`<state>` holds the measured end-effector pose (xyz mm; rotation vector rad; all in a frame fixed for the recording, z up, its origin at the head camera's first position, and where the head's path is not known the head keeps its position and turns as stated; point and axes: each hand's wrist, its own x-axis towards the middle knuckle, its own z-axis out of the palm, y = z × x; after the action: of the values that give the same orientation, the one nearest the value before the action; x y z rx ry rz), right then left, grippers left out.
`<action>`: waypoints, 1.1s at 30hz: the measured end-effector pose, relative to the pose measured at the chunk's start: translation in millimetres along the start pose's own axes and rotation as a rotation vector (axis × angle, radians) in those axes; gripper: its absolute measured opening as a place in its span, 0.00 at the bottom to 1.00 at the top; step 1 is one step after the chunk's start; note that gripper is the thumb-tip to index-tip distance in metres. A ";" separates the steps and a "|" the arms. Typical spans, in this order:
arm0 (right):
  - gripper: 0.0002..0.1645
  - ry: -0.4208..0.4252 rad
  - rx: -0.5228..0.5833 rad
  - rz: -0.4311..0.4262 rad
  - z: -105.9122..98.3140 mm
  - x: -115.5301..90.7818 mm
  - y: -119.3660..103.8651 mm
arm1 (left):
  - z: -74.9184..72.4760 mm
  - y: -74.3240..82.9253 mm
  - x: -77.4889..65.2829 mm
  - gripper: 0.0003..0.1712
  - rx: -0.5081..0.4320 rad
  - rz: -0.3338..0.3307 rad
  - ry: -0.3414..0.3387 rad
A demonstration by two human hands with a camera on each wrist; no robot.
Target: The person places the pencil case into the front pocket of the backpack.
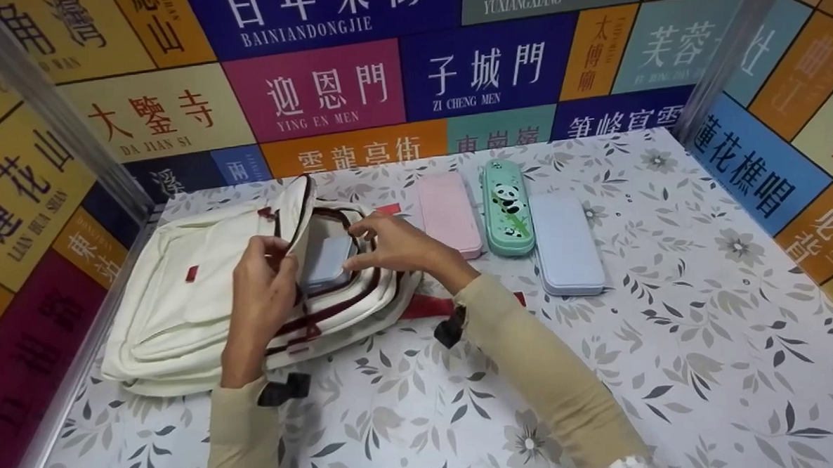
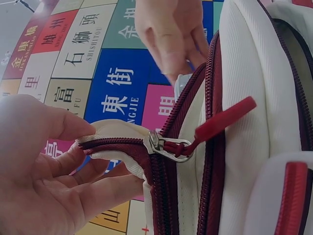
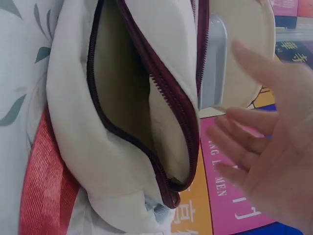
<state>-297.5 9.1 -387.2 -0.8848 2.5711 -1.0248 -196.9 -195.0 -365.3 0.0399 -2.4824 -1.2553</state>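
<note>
A cream backpack point(image 1: 173, 301) with dark red zips lies on its back, its front pocket unzipped. My left hand point(image 1: 260, 286) pinches the edge of the pocket's flap point(image 2: 115, 132) between thumb and fingers and holds it up. Inside the pocket sits a light blue-grey case point(image 1: 328, 260), one end sticking out past the zip in the right wrist view. Beside that end is my right hand point(image 1: 399, 243), thumb and fingers spread and not closed round the case. The case's far part is hidden in the pocket.
Right of the backpack lie a pink case point(image 1: 449, 211), a green panda pencil case point(image 1: 507, 212) and a pale blue case point(image 1: 567, 245). A red strap point(image 1: 427, 307) comes out from under the bag. Printed panels point(image 1: 326, 90) wall in the flowered table point(image 1: 674, 335).
</note>
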 end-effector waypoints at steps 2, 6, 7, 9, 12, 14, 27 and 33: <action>0.42 0.011 0.007 0.015 2.8 0.5 -0.3 | -0.1 0.0 0.7 0.12 0.000 -0.006 -0.004; 0.37 0.041 0.028 0.012 11.5 1.9 -2.4 | 0.6 -0.6 1.2 0.12 0.004 0.011 0.012; 0.36 0.049 0.027 0.006 13.8 2.5 -3.3 | 0.7 -0.5 1.2 0.12 0.004 0.016 0.015; 0.34 0.067 0.010 -0.009 18.7 4.2 -5.1 | 1.5 -0.3 1.2 0.12 0.003 0.024 0.021; 0.33 0.079 -0.006 -0.028 26.0 7.1 -8.4 | 2.4 0.1 0.8 0.11 0.002 0.020 0.011; 0.33 0.075 -0.016 -0.040 30.5 9.3 -10.5 | 2.8 -0.3 0.6 0.12 0.002 0.014 0.000; 0.32 0.046 0.008 -0.066 14.0 -3.0 -6.7 | 3.6 0.7 0.0 0.11 -0.017 0.005 -0.026; 0.33 0.098 -0.104 -0.020 -30.9 -31.6 -6.7 | 1.0 -1.2 -0.6 0.12 -0.009 0.008 -0.034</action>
<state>-282.5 41.4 -360.3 -0.9087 2.7244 -0.9708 -196.8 -194.9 -367.0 0.0062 -2.5033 -1.2742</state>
